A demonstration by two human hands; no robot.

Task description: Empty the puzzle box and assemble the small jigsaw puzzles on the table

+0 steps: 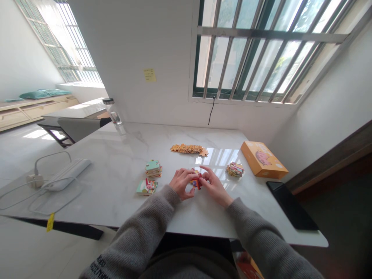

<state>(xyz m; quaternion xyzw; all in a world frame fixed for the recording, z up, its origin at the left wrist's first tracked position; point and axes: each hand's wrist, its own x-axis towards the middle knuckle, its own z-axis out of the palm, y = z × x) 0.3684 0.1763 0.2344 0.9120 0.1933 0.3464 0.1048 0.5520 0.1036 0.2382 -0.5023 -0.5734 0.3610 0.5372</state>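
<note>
In the middle of the table, my left hand point(182, 183) and my right hand point(213, 185) meet around a few red, yellow and purple puzzle pieces point(196, 180). The fingers of both hands are closed on these pieces and partly cover them. My right index finger sticks out above them. To the left of my hands stand two stacks of puzzle pieces, a green-topped one point(153, 168) and a green, white and red one point(147, 186). A mixed pile of puzzle pieces point(235, 169) lies to the right. Beyond my hands stretches a row of overlapping orange-brown puzzle pieces point(188, 148).
An orange box point(263, 159) sits at the right, with a black tablet or phone point(290, 205) near the table's right edge. On the left lie a white power strip point(68, 174) and looping cables. A clear bottle point(112, 112) stands at the back left corner of the white table point(122, 193).
</note>
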